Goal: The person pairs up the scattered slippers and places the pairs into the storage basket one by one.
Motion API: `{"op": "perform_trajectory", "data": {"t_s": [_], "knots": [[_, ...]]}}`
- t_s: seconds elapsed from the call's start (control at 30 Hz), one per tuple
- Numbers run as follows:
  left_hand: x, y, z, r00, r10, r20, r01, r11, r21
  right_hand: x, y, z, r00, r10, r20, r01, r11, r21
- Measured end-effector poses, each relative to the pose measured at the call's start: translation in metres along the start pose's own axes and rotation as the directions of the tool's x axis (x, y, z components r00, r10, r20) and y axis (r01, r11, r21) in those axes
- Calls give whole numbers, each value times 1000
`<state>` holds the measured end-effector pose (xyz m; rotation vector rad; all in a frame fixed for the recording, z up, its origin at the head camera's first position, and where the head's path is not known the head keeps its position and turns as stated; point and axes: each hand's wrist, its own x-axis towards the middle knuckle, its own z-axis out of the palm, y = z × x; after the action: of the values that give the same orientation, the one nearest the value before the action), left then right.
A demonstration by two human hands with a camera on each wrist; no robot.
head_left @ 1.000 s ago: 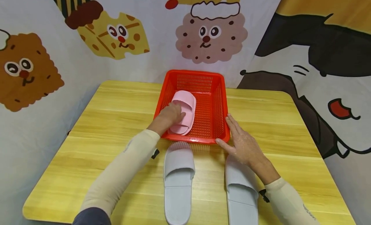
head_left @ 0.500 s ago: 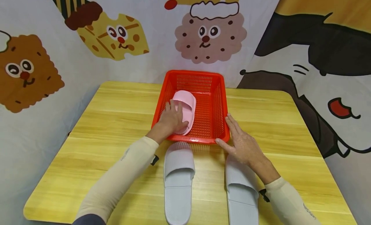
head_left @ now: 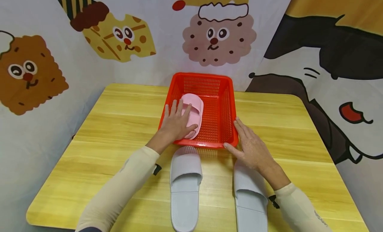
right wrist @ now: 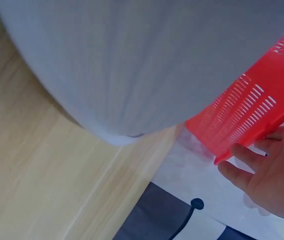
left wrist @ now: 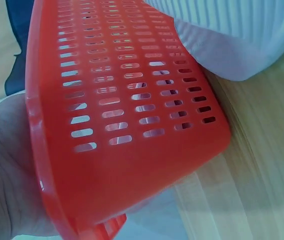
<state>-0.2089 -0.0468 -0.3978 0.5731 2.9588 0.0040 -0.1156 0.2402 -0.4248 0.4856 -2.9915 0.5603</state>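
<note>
A pink slipper (head_left: 192, 100) lies along the left side inside the red plastic basket (head_left: 211, 122). My left hand (head_left: 174, 124), its fingers straight and spread, is over the basket's left front and covers part of the slipper; I cannot tell whether it touches it. My right hand (head_left: 252, 149) rests its fingertips against the basket's front right corner, the fingers extended. One grey slipper (head_left: 185, 195) lies just in front of the basket, and a second grey slipper (head_left: 250, 202) lies partly under the right hand and forearm. Slotted basket wall (left wrist: 132, 115) fills much of the left wrist view.
The basket stands near the back edge of the wood-grain table (head_left: 125, 109). Behind and beside the table hangs a white cloth (head_left: 167, 36) printed with cartoon biscuits and cheese.
My left hand has let go of the pink slipper, drawn back a little to the left and spread its fingers. The right hand stays at the basket's corner.
</note>
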Motion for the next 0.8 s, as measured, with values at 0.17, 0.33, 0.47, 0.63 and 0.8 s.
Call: {"op": "perform_trajectory", "data": {"t_s": [0.17,0.33,0.47,0.63,0.8], "knots": [[-11,-8,-5,999,-6,-43,2,996,-89,0,0,0,1000,-4,6,4,1000,-6],[-22,-18,-13,987,-52,-154,26,986,-162,0,1,1,1000,-16,-9,16,1000,-16],[-31,-26,-14,972,-69,-226,19,976,-216,-1,1,2,1000,-19,-17,19,1000,-24],[-41,-32,-11,968,-60,-245,7,977,-211,-3,-3,0,997,-72,-38,70,996,-59],[-53,-34,-11,962,-89,-257,19,964,-264,-6,-5,0,992,-117,-53,112,989,-92]]}}
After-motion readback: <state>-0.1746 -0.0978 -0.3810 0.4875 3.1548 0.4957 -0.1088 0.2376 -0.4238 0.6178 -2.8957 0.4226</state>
